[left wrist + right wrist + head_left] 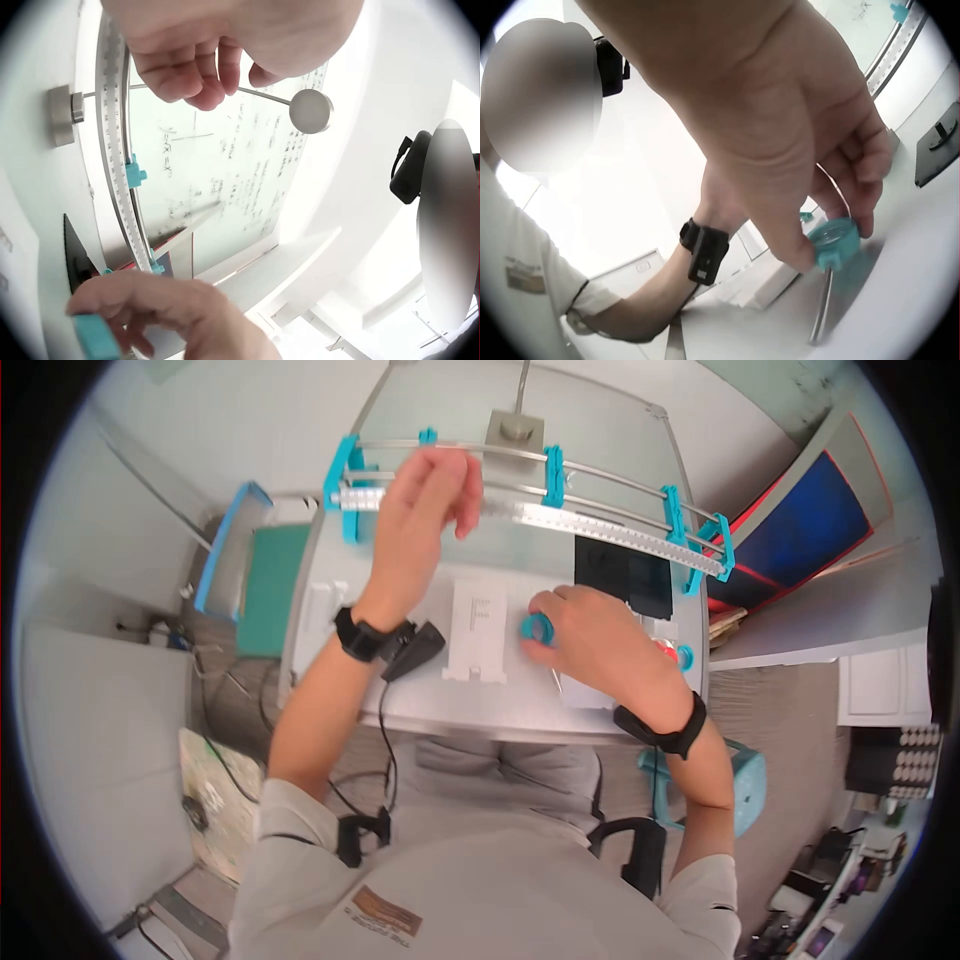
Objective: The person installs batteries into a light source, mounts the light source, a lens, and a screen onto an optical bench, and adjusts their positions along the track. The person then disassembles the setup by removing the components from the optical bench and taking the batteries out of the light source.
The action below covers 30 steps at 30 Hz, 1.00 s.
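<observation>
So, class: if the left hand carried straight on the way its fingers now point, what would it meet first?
The left hand points away from the body, into the rail frame. It would likely meet the thin metal rod at its fingertips first; it may already touch it, with the perforated ruler strip just beneath. Depth is unclear.

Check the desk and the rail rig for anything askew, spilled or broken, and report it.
Nothing stands out. The rail rig sits whole on the desk, its teal brackets in place on the rods. The left hand reaches up to it; the right hand pinches a teal ring. No spill shows.
</observation>
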{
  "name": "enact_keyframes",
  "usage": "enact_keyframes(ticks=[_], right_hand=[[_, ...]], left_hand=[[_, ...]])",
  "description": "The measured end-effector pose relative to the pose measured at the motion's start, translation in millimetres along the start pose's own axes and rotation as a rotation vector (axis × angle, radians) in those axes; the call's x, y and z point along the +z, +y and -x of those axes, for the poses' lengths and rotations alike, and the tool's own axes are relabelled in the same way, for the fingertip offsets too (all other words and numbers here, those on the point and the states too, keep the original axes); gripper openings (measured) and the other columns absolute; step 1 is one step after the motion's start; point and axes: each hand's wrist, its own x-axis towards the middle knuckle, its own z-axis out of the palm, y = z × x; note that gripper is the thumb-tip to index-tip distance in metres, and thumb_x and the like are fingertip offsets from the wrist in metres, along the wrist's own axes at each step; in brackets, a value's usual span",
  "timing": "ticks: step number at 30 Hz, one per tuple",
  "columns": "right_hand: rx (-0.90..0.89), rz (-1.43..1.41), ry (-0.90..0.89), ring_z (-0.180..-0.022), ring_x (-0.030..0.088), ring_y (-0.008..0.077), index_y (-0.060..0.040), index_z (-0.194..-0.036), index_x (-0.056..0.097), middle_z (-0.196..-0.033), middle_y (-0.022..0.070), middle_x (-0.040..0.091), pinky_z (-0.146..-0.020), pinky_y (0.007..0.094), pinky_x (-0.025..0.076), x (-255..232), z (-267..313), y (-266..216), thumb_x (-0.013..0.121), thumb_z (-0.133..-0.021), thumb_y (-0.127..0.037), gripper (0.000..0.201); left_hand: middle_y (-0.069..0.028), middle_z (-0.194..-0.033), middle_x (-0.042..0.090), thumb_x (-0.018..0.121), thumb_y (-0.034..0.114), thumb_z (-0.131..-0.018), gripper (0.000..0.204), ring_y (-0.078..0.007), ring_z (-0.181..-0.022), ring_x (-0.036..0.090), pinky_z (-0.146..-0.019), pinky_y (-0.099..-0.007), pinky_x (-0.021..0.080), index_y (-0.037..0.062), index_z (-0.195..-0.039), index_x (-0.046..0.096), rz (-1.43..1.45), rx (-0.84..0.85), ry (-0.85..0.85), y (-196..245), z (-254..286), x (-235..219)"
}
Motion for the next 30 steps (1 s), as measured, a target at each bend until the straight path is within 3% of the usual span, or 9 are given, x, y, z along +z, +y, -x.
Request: enact_keyframes(ticks=[2, 7, 9, 10, 13, 21, 25, 28, 30], right_hand=[[0.020, -0.308, -0.091, -0.083, 0.069, 0.0272, -0.0034, -0.104, 0.070, -0.091, 0.0115, 0.070, -0.074, 0.0377, 0.056, -28.3, -3.2, 1.8, 0.077, -0.085, -0.029, 0.033], [0.149, -0.648, 0.112, -0.078, 0.064, 0.0148, -0.0056, -0.119, 0.071, -0.094, 0.0087, 0.071, -0.072, 0.0298, 0.054, -78.8, -16.8, 20.3, 0.081, -0.085, -0.023, 0.039], [-0.057, -0.677, 0.391, -0.083, 0.066, 0.0146, -0.0064, -0.122, 0.070, -0.098, 0.0080, 0.072, -0.072, 0.0308, 0.055, -80.4, -26.8, 30.4, 0.080, -0.087, -0.020, 0.039], [-0.043, -0.669, 0.354, -0.087, 0.064, 0.0111, -0.0079, -0.126, 0.068, -0.107, 0.0022, 0.071, -0.077, 0.0278, 0.055, -91.4, -28.8, 29.8, 0.078, -0.087, -0.011, 0.040], [-0.172, -0.628, 0.507, -0.085, 0.067, 0.0143, -0.0080, -0.124, 0.069, -0.099, 0.0065, 0.072, -0.076, 0.0299, 0.056, -92.4, -47.0, 42.6, 0.079, -0.087, -0.019, 0.040], [-0.130, -0.784, 0.485, -0.092, 0.067, 0.0136, -0.0105, -0.127, 0.068, -0.107, 0.0034, 0.072, -0.081, 0.0310, 0.057, -86.2, -71.0, 53.3, 0.078, -0.089, -0.016, 0.040], [-0.156, -0.720, 0.493, -0.092, 0.066, 0.0148, -0.0105, -0.128, 0.068, -0.109, 0.0045, 0.072, -0.079, 0.0319, 0.056, -80.9, -76.7, 59.0, 0.078, -0.088, -0.018, 0.042], [-0.181, -0.677, 0.538, -0.092, 0.067, 0.0158, -0.0102, -0.129, 0.067, -0.112, 0.0049, 0.073, -0.078, 0.0322, 0.056, -78.0, -77.6, 60.1, 0.077, -0.090, -0.019, 0.041], [-0.205, -0.660, 0.585, -0.093, 0.067, 0.0163, -0.0101, -0.129, 0.067, -0.114, 0.0050, 0.073, -0.078, 0.0322, 0.056, -74.1, -78.7, 61.2, 0.075, -0.092, -0.020, 0.039]], left_hand=[[-0.0045, -0.093, 0.062, 0.052, 0.024, -0.109, 0.024, -0.0110, -0.071, 0.054, -0.064, -0.0260, 0.043, 0.0033, -0.106, 0.062, -0.058, -0.006, -0.049, -4.8, 2.1, -2.0], [-0.0049, -0.102, 0.068, 0.061, 0.013, -0.104, 0.016, -0.0102, -0.079, 0.060, -0.070, -0.0247, 0.047, 0.0015, -0.108, 0.070, -0.345, -0.069, -0.173, 3.5, 3.8, 6.5], [-0.0057, -0.104, 0.072, 0.069, 0.011, -0.098, 0.020, -0.0133, -0.085, 0.066, -0.076, -0.0266, 0.052, 0.0022, -0.116, 0.073, -0.467, 0.062, -0.306, 4.9, -0.5, 15.0], [-0.0057, -0.104, 0.072, 0.069, 0.011, -0.098, 0.020, -0.0133, -0.085, 0.066, -0.076, -0.0266, 0.052, 0.0022, -0.116, 0.073, -0.484, 0.060, -0.325, 8.3, -4.3, 17.4], [-0.0075, -0.105, 0.073, 0.072, 0.008, -0.095, 0.022, -0.0146, -0.090, 0.068, -0.080, -0.0276, 0.053, 0.0019, -0.115, 0.073, -0.630, 0.130, -0.445, 17.1, -24.6, 27.1], [-0.0055, -0.102, 0.073, 0.069, 0.006, -0.095, 0.017, -0.0121, -0.086, 0.067, -0.077, -0.0263, 0.053, -0.0022, -0.110, 0.073, -0.726, 0.083, -0.351, 12.3, -62.6, 32.4], [-0.0059, -0.098, 0.074, 0.068, 0.006, -0.095, 0.017, -0.0125, -0.085, 0.068, -0.077, -0.0265, 0.052, -0.0026, -0.109, 0.074, -0.703, 0.027, -0.266, -0.4, -64.6, 30.9], [-0.0049, -0.095, 0.074, 0.070, 0.008, -0.095, 0.017, -0.0129, -0.084, 0.068, -0.078, -0.0266, 0.052, -0.0025, -0.107, 0.074, -0.731, 0.128, -0.289, -2.5, -71.1, 29.5], [-0.0047, -0.095, 0.076, 0.072, 0.010, -0.094, 0.018, -0.0127, -0.087, 0.068, -0.081, -0.0271, 0.053, -0.0014, -0.108, 0.076, -0.881, 0.083, -0.284, -0.7, -75.6, 29.0]])
